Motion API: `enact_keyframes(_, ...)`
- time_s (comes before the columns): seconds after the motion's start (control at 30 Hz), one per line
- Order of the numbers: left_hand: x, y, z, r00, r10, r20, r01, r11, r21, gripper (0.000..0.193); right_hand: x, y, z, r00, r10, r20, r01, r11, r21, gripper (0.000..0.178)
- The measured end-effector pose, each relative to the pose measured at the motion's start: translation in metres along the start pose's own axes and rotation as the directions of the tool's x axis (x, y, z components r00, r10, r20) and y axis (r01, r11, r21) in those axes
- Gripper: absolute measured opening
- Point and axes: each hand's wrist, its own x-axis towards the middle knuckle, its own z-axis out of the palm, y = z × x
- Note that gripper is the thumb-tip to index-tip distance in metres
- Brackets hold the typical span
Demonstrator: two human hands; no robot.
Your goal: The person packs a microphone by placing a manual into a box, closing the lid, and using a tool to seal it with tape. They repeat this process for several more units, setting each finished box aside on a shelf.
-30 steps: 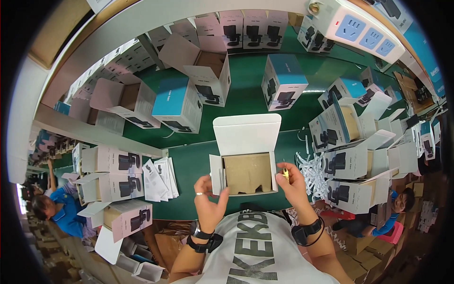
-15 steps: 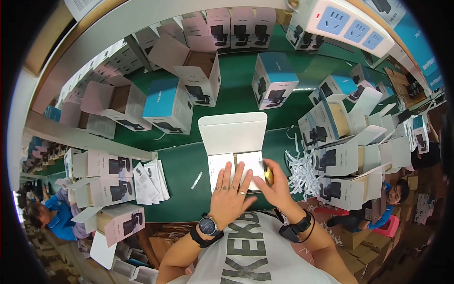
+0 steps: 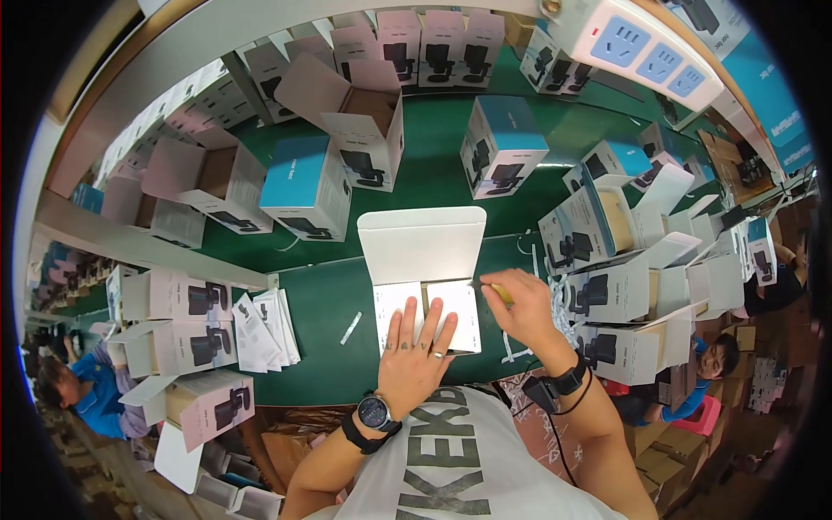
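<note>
In front of me lies a white carton (image 3: pixel 420 247) with its large lid flap folded away from me. Two white inner flaps cover the top, and brown shows in the gap between them. My left hand (image 3: pixel 416 351) presses flat on these flaps, fingers stretched out. Just right of the carton, my right hand (image 3: pixel 524 303) is closed around a small yellow-handled tool (image 3: pixel 502 293). Most of the tool is hidden by the fingers; its dark tip is near the carton's right edge.
Printed leaflets (image 3: pixel 269 329) and a small white strip (image 3: pixel 351 328) lie left. White paper strips (image 3: pixel 561 305) lie beside open boxes (image 3: pixel 611 299) at right. Teal-topped boxes (image 3: pixel 504 147) stand behind. A power strip (image 3: pixel 637 48) hangs upper right. Co-workers (image 3: pixel 82 381) sit on both sides.
My right hand has lifted off the carton's right flap and moved right and up with the yellow-handled tool. My left hand stays flat on the carton.
</note>
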Motion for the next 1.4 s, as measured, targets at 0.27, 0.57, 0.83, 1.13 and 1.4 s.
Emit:
enact_keyframes(0.27, -0.001, 0.001, -0.001, 1.0, -0.013, -0.002, 0.013, 1.0, -0.003, 0.084, 0.006, -0.02, -0.012, 0.992, -0.029, 0.119, 0.023, 0.998, 0.052, 0.015)
enact_keyframes(0.57, -0.002, -0.002, 0.0, 0.999, 0.001, -0.053, -0.003, 0.999, -0.044, 0.078, -0.042, -0.016, -0.035, 0.856, 0.237, 0.459, -0.447, 0.787, 0.426, 0.018)
enact_keyframes(0.83, -0.005, -0.006, 0.005, 0.997, 0.022, -0.071, -0.03, 0.993, -0.11, 0.076, -0.077, 0.038, -0.058, 0.884, 0.442, 0.153, -0.398, 0.882, -0.252, 0.02)
enact_keyframes(1.13, -0.021, -0.005, -0.005, 0.992, 0.053, 0.115, -0.062, 0.995, 0.079, 0.056, 0.047, -0.078, 0.063, 0.992, -0.121, 0.017, 0.121, 0.992, -0.018, 0.015)
enact_keyframes(1.4, -0.035, -0.025, -0.01, 0.993, 0.114, 0.036, -0.113, 0.993, -0.031, 0.063, 0.057, -0.098, 0.095, 0.967, -0.238, 0.095, 0.237, 0.971, 0.018, 0.015)
